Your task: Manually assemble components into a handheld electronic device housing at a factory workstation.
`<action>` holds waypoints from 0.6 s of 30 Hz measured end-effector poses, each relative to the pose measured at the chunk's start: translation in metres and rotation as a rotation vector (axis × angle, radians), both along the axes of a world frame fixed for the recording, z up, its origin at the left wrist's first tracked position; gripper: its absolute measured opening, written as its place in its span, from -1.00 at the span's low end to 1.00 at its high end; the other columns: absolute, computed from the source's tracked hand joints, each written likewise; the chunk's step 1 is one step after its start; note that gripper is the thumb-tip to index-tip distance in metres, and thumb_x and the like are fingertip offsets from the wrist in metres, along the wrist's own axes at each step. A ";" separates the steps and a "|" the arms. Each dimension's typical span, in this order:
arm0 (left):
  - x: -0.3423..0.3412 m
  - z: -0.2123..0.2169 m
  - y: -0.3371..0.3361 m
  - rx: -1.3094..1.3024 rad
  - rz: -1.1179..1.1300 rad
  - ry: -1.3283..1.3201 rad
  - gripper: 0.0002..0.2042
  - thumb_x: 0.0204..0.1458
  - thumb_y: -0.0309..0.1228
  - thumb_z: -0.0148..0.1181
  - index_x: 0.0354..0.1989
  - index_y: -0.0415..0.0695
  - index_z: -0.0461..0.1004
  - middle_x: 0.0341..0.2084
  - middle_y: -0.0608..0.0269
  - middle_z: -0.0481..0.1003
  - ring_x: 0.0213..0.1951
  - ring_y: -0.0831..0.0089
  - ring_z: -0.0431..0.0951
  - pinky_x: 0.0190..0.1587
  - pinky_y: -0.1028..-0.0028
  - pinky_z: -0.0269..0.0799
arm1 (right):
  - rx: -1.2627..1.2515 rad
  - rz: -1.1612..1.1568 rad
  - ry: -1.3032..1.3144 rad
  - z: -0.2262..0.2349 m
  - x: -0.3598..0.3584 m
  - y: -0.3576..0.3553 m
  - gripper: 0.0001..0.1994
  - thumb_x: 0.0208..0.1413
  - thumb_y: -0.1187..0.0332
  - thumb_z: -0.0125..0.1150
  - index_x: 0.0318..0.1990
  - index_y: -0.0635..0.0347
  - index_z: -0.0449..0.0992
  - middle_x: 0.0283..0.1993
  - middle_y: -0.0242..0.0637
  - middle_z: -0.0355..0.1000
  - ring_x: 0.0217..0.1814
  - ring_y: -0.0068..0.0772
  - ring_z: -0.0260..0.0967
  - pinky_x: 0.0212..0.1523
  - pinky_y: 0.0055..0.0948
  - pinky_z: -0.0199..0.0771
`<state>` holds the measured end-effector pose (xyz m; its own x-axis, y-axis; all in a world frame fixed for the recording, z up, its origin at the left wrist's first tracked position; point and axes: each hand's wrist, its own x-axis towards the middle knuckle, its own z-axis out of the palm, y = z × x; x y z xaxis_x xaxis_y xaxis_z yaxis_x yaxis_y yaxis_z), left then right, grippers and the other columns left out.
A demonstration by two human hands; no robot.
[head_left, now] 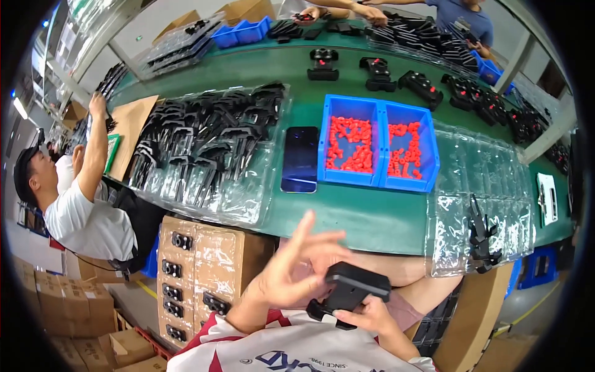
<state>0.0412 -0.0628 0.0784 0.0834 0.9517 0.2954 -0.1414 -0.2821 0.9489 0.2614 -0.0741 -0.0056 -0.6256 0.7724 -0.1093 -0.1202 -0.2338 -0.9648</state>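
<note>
Close to my body, my right hand is wrapped round a black plastic clamp-style holder with a wide padded jaw on top and a second jaw below. My left hand is beside the holder with its fingers spread. Its thumb reaches close to the holder's edge; whether it touches cannot be made out. On the green table ahead, a blue two-compartment bin contains many small red plastic parts. A dark smartphone lies left of the bin.
Black plastic parts cover a clear tray at left. One black bracket lies on another clear tray at right. Assembled holders line the far side. A carton with black parts stands below left. Other people work nearby.
</note>
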 end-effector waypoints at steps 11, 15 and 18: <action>-0.003 -0.008 0.004 -0.300 0.165 -0.880 -0.09 -0.13 -0.74 -0.13 0.45 -0.08 -0.41 -0.76 0.24 0.31 -0.68 0.40 0.27 -0.45 0.35 0.43 | -0.046 -0.008 -0.142 -0.006 0.019 -0.004 -0.79 -0.07 0.46 0.37 -0.24 0.28 0.58 -0.37 -0.37 0.48 -0.40 -0.57 0.34 -0.36 -0.63 0.33; 0.008 0.019 -0.017 0.130 0.274 -0.787 -0.11 -0.08 -0.69 -0.09 0.46 -0.06 -0.36 -0.75 0.22 0.32 -0.69 0.42 0.26 -0.56 0.38 0.30 | -0.186 0.017 -0.113 0.009 0.020 -0.013 -0.74 -0.08 0.54 0.34 -0.16 0.34 0.57 -0.20 -0.30 0.56 -0.25 -0.52 0.46 -0.20 -0.63 0.43; 0.002 0.016 -0.002 0.142 0.222 -0.811 -0.11 -0.08 -0.66 -0.05 0.45 -0.08 -0.35 -0.74 0.22 0.33 -0.69 0.44 0.26 -0.58 0.43 0.23 | -0.170 0.094 -0.080 0.014 0.015 0.000 -0.76 -0.07 0.53 0.34 -0.19 0.35 0.58 -0.24 -0.31 0.57 -0.29 -0.53 0.47 -0.21 -0.64 0.43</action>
<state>0.0429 -0.0648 0.0944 -0.3892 0.8706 0.3011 -0.6893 -0.4921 0.5317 0.2765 -0.0740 0.0087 -0.6782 0.6775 -0.2847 -0.0153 -0.4003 -0.9163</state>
